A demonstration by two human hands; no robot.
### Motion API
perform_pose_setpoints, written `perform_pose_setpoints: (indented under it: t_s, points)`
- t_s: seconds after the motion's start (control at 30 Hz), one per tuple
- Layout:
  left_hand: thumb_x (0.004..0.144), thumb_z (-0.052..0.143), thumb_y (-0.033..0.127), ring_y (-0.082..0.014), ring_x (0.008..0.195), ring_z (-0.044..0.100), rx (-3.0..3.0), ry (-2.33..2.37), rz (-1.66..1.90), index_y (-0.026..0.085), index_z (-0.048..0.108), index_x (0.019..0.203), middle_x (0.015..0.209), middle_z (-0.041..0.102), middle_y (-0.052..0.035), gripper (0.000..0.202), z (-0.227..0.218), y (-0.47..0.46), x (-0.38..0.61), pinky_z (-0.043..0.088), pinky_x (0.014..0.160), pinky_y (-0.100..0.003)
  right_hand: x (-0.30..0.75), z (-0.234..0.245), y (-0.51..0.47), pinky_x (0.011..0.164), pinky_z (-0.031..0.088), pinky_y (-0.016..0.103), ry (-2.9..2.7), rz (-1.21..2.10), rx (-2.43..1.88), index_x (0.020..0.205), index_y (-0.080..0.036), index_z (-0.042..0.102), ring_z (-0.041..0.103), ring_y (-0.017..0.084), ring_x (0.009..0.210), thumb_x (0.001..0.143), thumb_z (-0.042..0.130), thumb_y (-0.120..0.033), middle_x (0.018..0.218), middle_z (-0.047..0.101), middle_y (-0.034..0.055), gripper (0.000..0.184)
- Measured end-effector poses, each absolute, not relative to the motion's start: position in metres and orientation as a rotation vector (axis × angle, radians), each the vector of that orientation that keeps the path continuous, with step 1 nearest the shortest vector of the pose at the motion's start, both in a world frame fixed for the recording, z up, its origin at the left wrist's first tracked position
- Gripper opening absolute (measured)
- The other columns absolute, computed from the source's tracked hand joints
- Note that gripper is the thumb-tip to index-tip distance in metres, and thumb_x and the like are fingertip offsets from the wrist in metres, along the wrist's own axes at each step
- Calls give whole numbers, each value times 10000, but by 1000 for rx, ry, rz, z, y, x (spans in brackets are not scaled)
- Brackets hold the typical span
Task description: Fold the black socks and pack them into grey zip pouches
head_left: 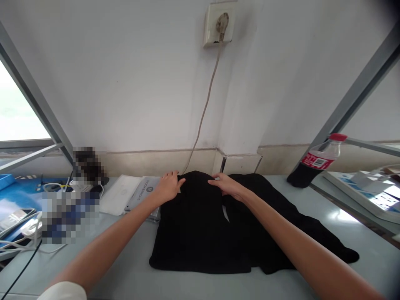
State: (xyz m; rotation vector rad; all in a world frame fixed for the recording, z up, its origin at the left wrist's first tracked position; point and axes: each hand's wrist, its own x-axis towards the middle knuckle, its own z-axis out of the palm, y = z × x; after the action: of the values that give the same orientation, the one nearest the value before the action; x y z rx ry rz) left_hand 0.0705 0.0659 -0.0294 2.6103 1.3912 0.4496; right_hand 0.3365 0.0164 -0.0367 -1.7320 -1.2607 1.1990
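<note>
A black garment [200,233] lies spread on the pale grey table [131,275], partly folded, with a flap trailing to the right. My left hand [168,186] rests flat on its far left edge, fingers stretched out. My right hand [226,185] lies flat on the far top edge of the cloth, fingers extended and pointing left. Both arms reach forward over the garment. Neither hand grips anything.
A grey laptop [144,196] and a white pouch [118,193] lie left of the garment. A cola bottle [315,164] with a red cap leans at the right. Cables and devices [21,233] crowd the left edge. A cord hangs from a wall socket [219,25].
</note>
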Motion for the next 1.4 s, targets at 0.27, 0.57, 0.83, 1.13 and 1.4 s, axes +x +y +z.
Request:
perform_pose_setpoints:
  t_s: [0.27, 0.57, 0.83, 1.13, 1.4]
  points:
    - [944, 581, 232, -338, 1192, 630, 2499, 1430, 419, 109, 650, 1213, 1160, 733, -188, 303, -24, 114, 101, 446, 1048, -449, 330, -26, 26, 846, 521, 354, -1608, 914, -1584, 918, -164, 660, 653, 250, 959, 861, 732, -313, 947, 709, 35, 175]
    - [928, 653, 429, -220, 1009, 668, 2453, 763, 188, 277, 683, 1158, 1053, 741, -11, 277, 49, 17, 17, 507, 840, -300, 355, 43, -69, 994, 459, 386, -2157, 1074, -1314, 1038, -253, 752, 641, 281, 1086, 846, 744, -494, 1143, 735, 41, 309]
    - [1073, 439, 428, -259, 1333, 489, 2684, 628, 306, 270, 662, 1117, 1338, 639, -40, 277, 18, -21, 18, 357, 1133, -415, 323, 41, -91, 652, 500, 290, -2207, 1473, -1407, 973, -187, 762, 682, 162, 620, 952, 578, -558, 938, 770, 56, 414]
    - [1088, 429, 394, -189, 886, 640, 2606, 658, 166, 264, 709, 1027, 952, 745, 5, 315, 4, -57, 19, 386, 967, -381, 311, -1, -69, 1224, 220, 525, -2328, 805, -1507, 1425, -279, 629, 370, 391, 1486, 912, 651, -536, 1573, 523, 80, 574]
    - [757, 700, 778, -395, 1343, 495, 2746, 713, 75, 214, 397, 1559, 1498, 511, -178, 1026, -14, -99, 1, 408, 1104, -520, 299, -3, -82, 814, 498, 397, -2403, 763, -1581, 1094, -254, 700, 668, 289, 944, 949, 600, -506, 1024, 738, 72, 308]
